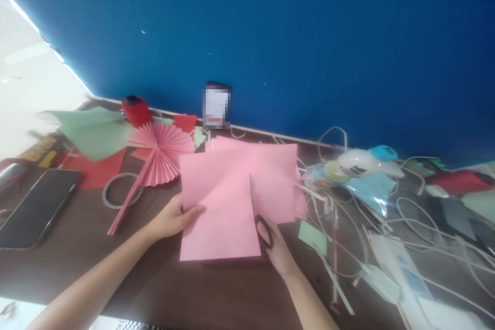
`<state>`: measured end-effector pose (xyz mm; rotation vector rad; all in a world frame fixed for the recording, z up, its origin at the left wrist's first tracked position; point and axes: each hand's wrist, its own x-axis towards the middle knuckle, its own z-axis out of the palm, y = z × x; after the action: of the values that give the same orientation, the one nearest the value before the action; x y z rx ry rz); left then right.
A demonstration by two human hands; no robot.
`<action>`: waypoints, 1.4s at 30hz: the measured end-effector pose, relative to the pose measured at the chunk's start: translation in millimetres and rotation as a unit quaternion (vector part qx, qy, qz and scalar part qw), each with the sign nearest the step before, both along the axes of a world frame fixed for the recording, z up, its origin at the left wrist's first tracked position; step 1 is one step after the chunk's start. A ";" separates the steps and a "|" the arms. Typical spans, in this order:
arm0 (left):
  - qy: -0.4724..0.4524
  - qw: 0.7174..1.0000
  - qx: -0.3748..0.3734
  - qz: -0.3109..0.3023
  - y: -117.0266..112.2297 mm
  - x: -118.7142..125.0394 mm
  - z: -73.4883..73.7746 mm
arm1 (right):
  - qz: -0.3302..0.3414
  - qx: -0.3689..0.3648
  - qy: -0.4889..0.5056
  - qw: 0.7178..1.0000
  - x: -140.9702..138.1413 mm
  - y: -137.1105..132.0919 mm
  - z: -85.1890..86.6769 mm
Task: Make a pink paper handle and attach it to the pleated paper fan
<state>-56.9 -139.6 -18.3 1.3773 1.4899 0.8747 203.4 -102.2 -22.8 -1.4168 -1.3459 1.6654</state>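
My left hand [172, 220] pinches the left edge of a pink paper sheet [216, 201], its thumb lying on top. Black-handled scissors [265, 232] are in my right hand [279, 252], with the blades pointing away from me. A slit runs through the sheet from its near edge to the blades, and the paper is parted on either side of them. More pink paper shows behind and to the right of the sheet. Left of it lies a pleated pink paper fan [160, 152] with a long folded stick.
A phone [40, 206] and a tape roll [121, 191] lie at left, near green paper [93, 131] and a red can-like object [135, 109]. White cables [359, 237], a pencil [335, 258] and a power strip [410, 273] crowd the right. A blue wall [270, 36] rises behind.
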 end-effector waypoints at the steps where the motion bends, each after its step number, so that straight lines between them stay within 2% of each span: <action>1: 0.000 1.000 0.000 -0.002 -0.1 0.1 0.0 | 0.006 -0.002 0.000 1.000 -0.5 0.4 0.8; 6: 0.000 1.000 0.008 -0.004 0.4 0.1 -0.3 | 0.019 -0.017 0.003 1.000 -2.8 1.9 4.7; 11: -0.004 1.000 -0.003 -0.002 0.5 -0.3 -1.2 | -0.017 -0.019 -0.014 1.000 -3.3 1.5 5.3; 15: -0.006 1.000 -0.007 0.002 0.5 -0.9 -0.4 | 0.054 0.018 0.007 0.998 -2.5 3.6 4.3; 21: -0.007 1.000 -0.011 0.005 2.0 -0.5 0.4 | 0.088 0.042 0.021 0.995 -2.1 6.1 4.0; 42: -0.002 1.000 -0.008 0.005 0.6 -1.0 -2.5 | 0.094 0.040 0.011 0.995 -5.0 5.4 7.3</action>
<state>-57.8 -138.9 -20.8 1.3568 1.4992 0.8695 198.4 -96.8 -15.5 -1.2560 -1.5568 1.7184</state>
